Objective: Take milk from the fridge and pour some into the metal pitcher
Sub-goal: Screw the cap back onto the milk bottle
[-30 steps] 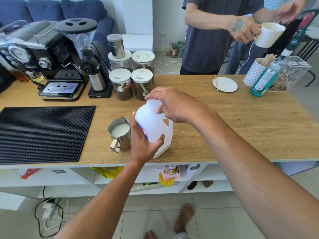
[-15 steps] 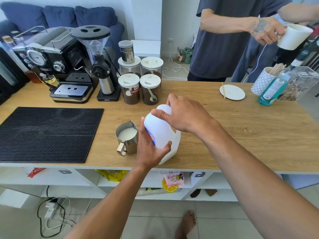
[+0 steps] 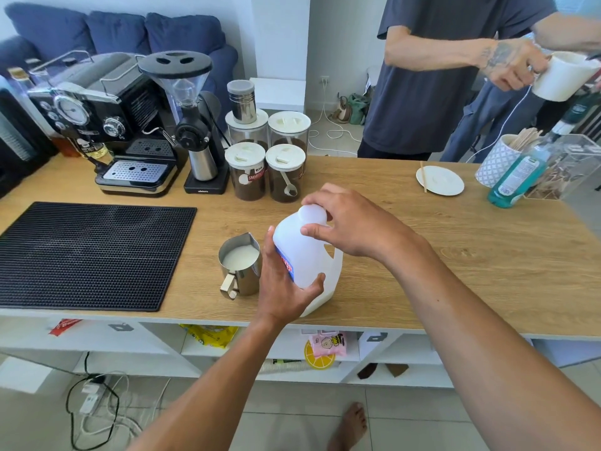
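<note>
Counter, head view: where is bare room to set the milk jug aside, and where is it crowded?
Bare counter spreads right of the jug, up to the saucer and bottle. A narrow strip runs between mat and pitcher. Crowded: back left, with espresso machine, grinder and jars.

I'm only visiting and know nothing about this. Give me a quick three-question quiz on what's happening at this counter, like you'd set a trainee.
1. True or false: the metal pitcher already holds milk.
2. What do the right hand's fingers curl round? A) the cap of the milk jug; B) the pitcher's handle; C) nothing.
3. Short answer: which thing does the left hand grip?

Key: 1 true; 2 A; 3 the milk jug.
</note>
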Available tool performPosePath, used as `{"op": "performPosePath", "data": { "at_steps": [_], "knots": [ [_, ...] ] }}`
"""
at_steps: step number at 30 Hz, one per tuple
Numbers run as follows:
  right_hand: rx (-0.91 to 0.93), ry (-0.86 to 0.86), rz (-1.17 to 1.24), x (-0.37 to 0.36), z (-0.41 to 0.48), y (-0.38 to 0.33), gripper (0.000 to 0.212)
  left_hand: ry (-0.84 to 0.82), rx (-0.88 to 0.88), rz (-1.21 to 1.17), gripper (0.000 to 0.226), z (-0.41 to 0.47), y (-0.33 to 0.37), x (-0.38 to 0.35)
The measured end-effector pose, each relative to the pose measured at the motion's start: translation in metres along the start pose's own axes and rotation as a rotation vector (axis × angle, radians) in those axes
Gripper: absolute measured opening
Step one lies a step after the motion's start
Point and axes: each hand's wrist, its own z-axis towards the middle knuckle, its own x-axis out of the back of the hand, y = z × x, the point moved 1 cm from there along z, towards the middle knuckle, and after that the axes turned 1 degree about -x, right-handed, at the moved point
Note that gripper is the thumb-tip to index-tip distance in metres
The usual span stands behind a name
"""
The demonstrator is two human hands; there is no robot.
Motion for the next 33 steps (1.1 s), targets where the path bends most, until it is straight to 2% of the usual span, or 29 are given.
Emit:
{"op": "performPosePath", "data": {
  "at_steps": [2, 7, 12, 17, 19, 22, 24, 29, 33],
  "knots": [
    [-0.017, 0.034, -0.021, 0.000, 0.003, 0.000, 0.049, -0.005, 0.005, 0.005, 0.119, 0.001, 0.000, -0.001],
    [-0.056, 0.176, -0.256, -0.009, 0.006, -0.006, 0.054, -0.014, -0.009, 0.012, 0.118, 0.003, 0.001, 0.000],
    [-0.003, -0.054, 0.021, -0.002, 0.006, 0.002, 0.049, 0.002, -0.016, 0.004, 0.116, 0.001, 0.000, 0.000],
    [-0.024, 0.159, -0.210, -0.013, 0.011, -0.003, 0.052, -0.006, -0.009, 0.006, 0.115, 0.004, 0.001, 0.001],
    [-0.002, 0.167, -0.154, -0.017, 0.009, 0.000, 0.052, -0.002, -0.012, 0.004, 0.116, 0.004, 0.000, 0.001],
    [0.032, 0.051, 0.058, -0.009, 0.007, 0.008, 0.049, 0.014, -0.019, 0.003, 0.118, 0.003, -0.002, -0.002],
    [0.033, 0.031, 0.071, -0.005, 0.009, 0.011, 0.047, 0.006, -0.008, 0.001, 0.119, 0.003, -0.001, -0.003],
    [-0.014, 0.232, -0.019, -0.021, 0.011, 0.009, 0.052, -0.014, 0.010, -0.002, 0.119, 0.005, 0.000, 0.000],
    [-0.016, 0.314, 0.118, -0.034, 0.008, 0.013, 0.054, -0.007, 0.012, -0.013, 0.120, 0.005, 0.001, -0.001]
  ]
}}
